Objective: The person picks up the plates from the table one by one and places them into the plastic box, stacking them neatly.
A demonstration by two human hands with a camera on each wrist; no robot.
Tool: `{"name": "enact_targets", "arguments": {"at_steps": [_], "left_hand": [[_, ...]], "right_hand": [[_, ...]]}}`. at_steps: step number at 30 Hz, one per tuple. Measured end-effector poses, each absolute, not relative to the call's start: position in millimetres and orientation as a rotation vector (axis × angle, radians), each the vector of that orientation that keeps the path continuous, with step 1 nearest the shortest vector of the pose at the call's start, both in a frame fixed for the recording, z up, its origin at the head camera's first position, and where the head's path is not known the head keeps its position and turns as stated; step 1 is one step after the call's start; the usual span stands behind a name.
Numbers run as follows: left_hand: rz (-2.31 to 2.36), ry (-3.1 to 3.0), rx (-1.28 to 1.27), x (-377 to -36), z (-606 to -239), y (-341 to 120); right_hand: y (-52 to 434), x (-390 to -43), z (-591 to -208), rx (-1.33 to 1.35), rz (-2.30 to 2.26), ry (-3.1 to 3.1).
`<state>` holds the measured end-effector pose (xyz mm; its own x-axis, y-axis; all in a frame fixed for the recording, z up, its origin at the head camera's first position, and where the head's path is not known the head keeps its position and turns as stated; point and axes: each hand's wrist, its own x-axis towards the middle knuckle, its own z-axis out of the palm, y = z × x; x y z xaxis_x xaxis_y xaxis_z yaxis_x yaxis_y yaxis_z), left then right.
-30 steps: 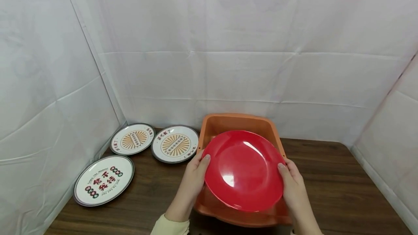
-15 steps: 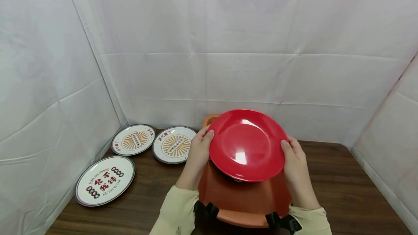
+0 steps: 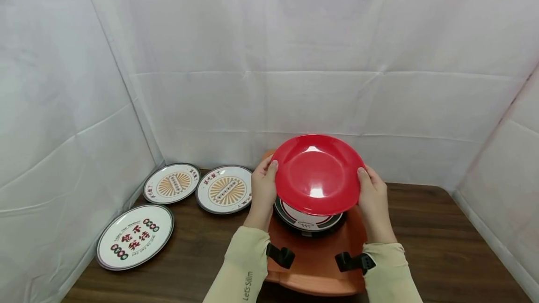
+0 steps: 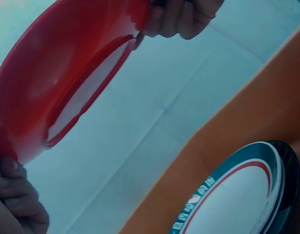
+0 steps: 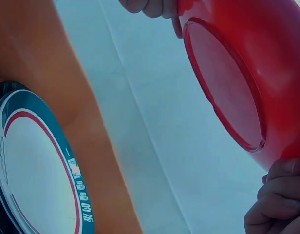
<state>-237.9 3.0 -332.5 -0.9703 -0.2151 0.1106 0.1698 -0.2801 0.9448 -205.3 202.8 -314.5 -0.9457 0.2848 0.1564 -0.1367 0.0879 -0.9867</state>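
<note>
My left hand (image 3: 263, 193) and right hand (image 3: 374, 200) grip a glossy red plate (image 3: 316, 172) by opposite edges, thumbs on its upper face. The plate is held tilted above an orange plastic tub (image 3: 317, 284). Its underside, with a raised foot ring, shows in the right wrist view (image 5: 225, 87). Below the red plate, in the tub, lies a white plate with a dark green and red border (image 4: 233, 195), on top of something black. In the head view the red plate hides most of that white plate.
Left of the tub, on the dark wooden table (image 3: 425, 237), lie two white plates with sunburst prints, one at the back left (image 3: 172, 183) and one beside the tub (image 3: 224, 190). A third plate (image 3: 135, 237) with red lettering lies nearer. White cloth (image 3: 320, 46) walls the table in.
Both hands have carried the red plate up and toward the back cloth. The white plate in the tub has come into sight beneath it. The three plates on the left stay put.
</note>
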Motion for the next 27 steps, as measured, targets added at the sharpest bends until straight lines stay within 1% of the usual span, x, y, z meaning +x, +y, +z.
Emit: {"name": "enact_targets", "arguments": {"at_steps": [7,12,18,27], "left_hand": [[-2.327,-1.64,0.149,-253,-343,13],[-2.27,-1.728,0.259,-265,-359,14],[-2.127,-1.926,0.27,-273,-379,16],[-1.81,-2.206,0.34,-271,-391,19]], "right_hand": [[203,-230,-327,-0.232,1.916,-1.95],[205,-244,-344,-0.25,1.838,-2.037],[214,-249,-362,-0.266,1.656,-2.237],[218,-259,-385,-0.267,1.272,-2.529]]}}
